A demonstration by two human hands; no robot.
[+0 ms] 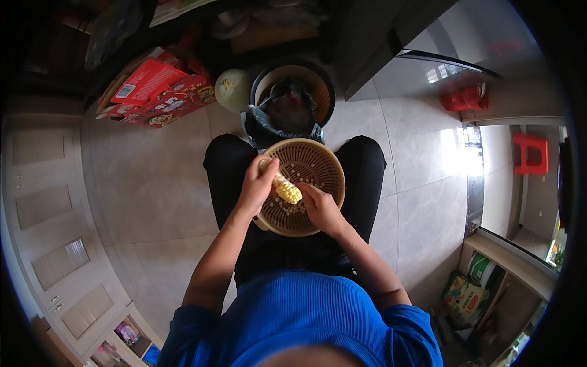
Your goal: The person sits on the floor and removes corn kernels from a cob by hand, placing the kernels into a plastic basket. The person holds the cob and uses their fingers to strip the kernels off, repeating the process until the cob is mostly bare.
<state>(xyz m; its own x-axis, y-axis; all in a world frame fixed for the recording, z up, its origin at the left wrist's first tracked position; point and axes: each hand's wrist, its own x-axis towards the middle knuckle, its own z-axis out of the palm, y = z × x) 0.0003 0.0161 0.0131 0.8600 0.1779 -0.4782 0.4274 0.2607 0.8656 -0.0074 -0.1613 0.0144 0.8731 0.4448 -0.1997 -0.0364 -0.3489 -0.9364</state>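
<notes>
My left hand (pixel 259 183) is wrapped around the upper end of a corn cob (pixel 288 192). The cob slants down to the right; yellow kernels cover its lower end, while the part near my fingers looks pale and stripped. My right hand (pixel 320 207) is beside the cob's kernelled end, thumb and fingertips drawn together close to it. Whether loose kernels are inside those curled fingers is hidden. Beneath both hands a round tan plastic colander (pixel 335 169) rests on my lap between my thighs. Loose pale kernels (pixel 295 208) are scattered over its slotted bottom.
Just beyond the colander stands a round bin (pixel 328 92) with a dark plastic bag (pixel 257 126) hanging over its near rim. A pale green round melon (pixel 232 90) and red cardboard boxes (pixel 160 92) are left of it. A red stool (pixel 531 154) appears far right.
</notes>
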